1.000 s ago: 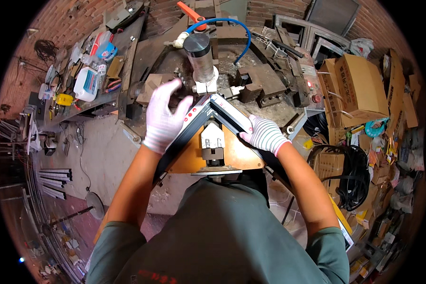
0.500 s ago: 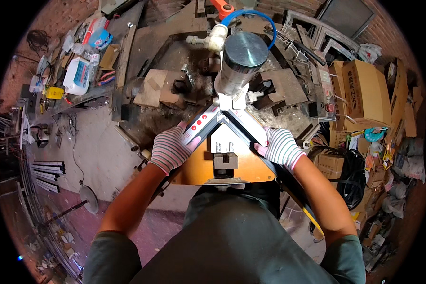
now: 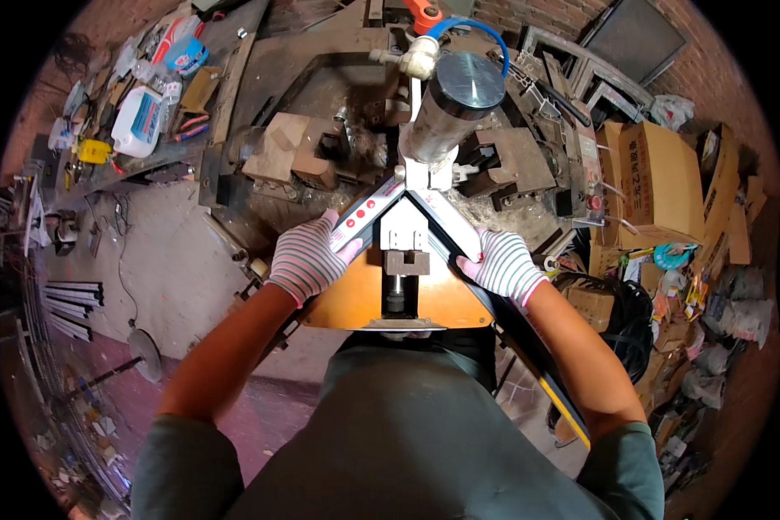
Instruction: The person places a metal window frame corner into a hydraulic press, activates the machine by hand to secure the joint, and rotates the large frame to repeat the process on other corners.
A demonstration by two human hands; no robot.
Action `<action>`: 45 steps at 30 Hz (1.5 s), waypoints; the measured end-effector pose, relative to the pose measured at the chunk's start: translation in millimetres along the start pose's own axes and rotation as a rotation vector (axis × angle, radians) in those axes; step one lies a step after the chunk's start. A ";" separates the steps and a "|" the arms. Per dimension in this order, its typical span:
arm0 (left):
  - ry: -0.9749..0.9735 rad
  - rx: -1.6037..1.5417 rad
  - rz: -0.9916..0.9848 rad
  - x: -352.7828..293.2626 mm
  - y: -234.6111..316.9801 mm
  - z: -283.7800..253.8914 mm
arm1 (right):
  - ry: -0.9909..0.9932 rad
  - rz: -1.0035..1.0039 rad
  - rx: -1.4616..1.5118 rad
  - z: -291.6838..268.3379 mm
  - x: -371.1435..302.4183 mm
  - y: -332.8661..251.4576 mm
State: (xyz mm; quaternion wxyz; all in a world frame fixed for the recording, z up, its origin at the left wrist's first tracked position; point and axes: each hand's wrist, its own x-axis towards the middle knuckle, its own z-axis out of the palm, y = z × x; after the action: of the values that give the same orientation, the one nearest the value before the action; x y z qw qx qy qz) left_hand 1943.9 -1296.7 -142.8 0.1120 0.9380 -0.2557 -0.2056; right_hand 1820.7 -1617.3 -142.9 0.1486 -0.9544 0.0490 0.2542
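Observation:
Two metal frame profiles meet in a V-shaped corner below a silver pneumatic cylinder [image 3: 455, 104]. My left hand [image 3: 308, 258], in a striped glove, is closed around the left profile [image 3: 355, 221], which has a white face with red marks. My right hand [image 3: 504, 264], gloved alike, grips the right profile [image 3: 449, 224]; its thumb lies on the inner side. Inside the V sits a white-topped pusher block [image 3: 405, 227], close against the corner. Behind it, on the near side, is a grey notched block [image 3: 406, 263] with a metal rod showing. The corner's tip is hidden under the cylinder's white foot.
Heavy steel blocks [image 3: 290, 152] flank the cylinder on the machine bed. An orange plate [image 3: 347, 299] lies below the profiles. Bottles, including a white jug [image 3: 137, 121], crowd a left-hand bench. Cardboard boxes [image 3: 659, 182] and scrap fill the right side.
The white-topped block and notched block have slid away from me into the corner, uncovering the rod. Both hands keep their hold on the profiles. The whole view has shifted slightly.

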 end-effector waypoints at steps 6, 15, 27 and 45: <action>-0.054 -0.054 -0.058 -1.3 9.9 -12.6 | 0.033 -0.005 -0.023 1.0 -1.0 -0.2; 0.005 -0.058 -0.057 -4.3 6.7 -5.9 | 0.057 -0.025 0.048 10.3 4.4 6.7; 0.103 -0.067 -0.033 -4.8 3.2 10.8 | 0.061 -0.020 0.131 12.0 2.6 8.9; 0.131 -0.059 -0.053 -7.6 8.2 11.6 | 0.049 0.027 0.072 15.0 5.3 9.6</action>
State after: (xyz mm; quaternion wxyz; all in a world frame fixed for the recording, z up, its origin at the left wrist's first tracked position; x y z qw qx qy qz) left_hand 1929.2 -1300.8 -148.1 0.1505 0.9523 -0.2165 -0.1539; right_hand 1816.5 -1622.0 -160.4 0.1783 -0.9536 0.0747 0.2306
